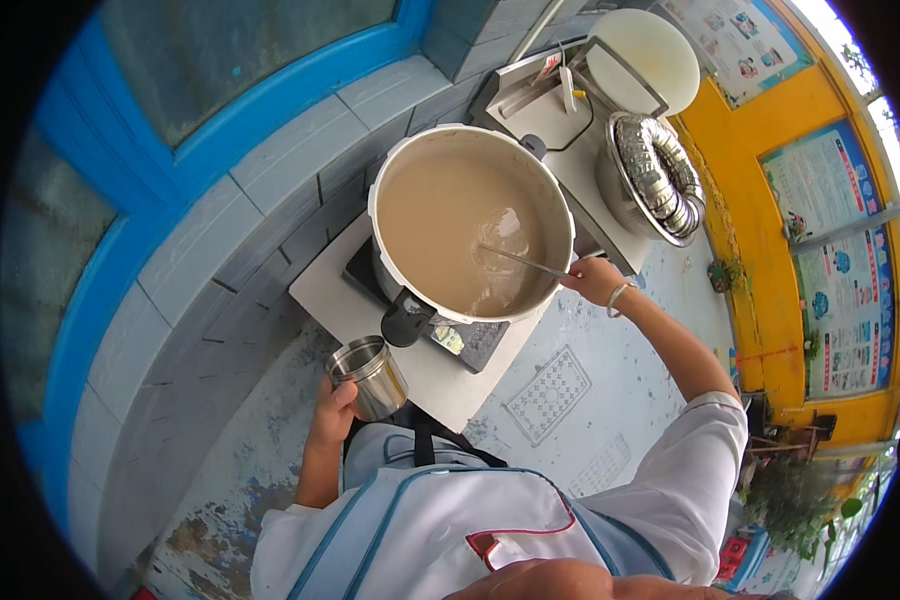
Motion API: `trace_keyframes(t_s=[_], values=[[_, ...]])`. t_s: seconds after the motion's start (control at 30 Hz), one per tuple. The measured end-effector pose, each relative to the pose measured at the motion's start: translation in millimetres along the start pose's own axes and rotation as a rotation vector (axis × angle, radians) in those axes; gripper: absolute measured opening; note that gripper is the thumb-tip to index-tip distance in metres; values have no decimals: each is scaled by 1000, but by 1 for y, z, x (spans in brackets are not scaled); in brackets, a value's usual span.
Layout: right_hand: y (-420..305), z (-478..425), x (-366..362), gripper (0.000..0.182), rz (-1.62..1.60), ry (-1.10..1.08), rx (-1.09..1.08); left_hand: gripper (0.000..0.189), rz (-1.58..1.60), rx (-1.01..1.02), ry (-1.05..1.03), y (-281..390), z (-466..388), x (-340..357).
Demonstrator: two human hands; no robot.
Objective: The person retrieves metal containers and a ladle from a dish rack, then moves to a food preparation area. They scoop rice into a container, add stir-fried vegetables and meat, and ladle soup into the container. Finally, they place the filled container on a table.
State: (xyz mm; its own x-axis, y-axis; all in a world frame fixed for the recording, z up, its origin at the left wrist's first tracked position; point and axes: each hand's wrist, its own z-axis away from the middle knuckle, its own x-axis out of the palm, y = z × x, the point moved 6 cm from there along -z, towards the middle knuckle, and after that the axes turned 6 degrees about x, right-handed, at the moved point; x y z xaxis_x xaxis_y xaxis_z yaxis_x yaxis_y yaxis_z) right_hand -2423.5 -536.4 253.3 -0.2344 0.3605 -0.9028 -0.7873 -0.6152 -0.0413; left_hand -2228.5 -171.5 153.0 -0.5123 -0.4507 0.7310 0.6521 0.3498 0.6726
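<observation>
In front of me stands a large metal pot, a pressure-cooker type body with a black handle pointing towards me. Cloudy beige liquid fills much of it. My right hand is at the pot's right rim and grips a thin metal handle of a utensil. The utensil's far end is hidden under the liquid, where the surface ripples. To the left, below the black handle, my left hand holds a stainless steel cup by its side. The cup is tilted slightly, and its inside bottom is hidden.
The pot sits on a black cooktop upon a pale table. Beyond it, a metal counter bears a steel bowl with a coiled foil duct, a power strip and a round pale lid. A tiled wall runs along the left.
</observation>
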Motion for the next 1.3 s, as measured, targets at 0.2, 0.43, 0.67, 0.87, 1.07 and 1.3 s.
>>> trace_keyframes(t_s=[0.2, 0.43, 0.67, 0.87, 1.07, 1.3], values=[[19, 12, -14, 26, -208, 4, 57, 52, 46, 41, 91, -10, 13, 4], [0, -34, 5, 32, 594, 231, -135, 57, -98, 47, 138, -12, 35, 14], [-10, -43, 38, 37, 710, -31, -140, 62, -121, 132, 159, -7, 49, 1], [-38, -9, 23, 26, 615, -287, -186, 61, -158, 140, 151, 3, 44, 9], [-33, 8, 37, 9, -72, -715, 67, 65, -152, 151, 83, 7, 35, 13], [-54, 18, 40, 16, -634, -838, 296, 65, -185, 97, 72, 3, 23, 18]])
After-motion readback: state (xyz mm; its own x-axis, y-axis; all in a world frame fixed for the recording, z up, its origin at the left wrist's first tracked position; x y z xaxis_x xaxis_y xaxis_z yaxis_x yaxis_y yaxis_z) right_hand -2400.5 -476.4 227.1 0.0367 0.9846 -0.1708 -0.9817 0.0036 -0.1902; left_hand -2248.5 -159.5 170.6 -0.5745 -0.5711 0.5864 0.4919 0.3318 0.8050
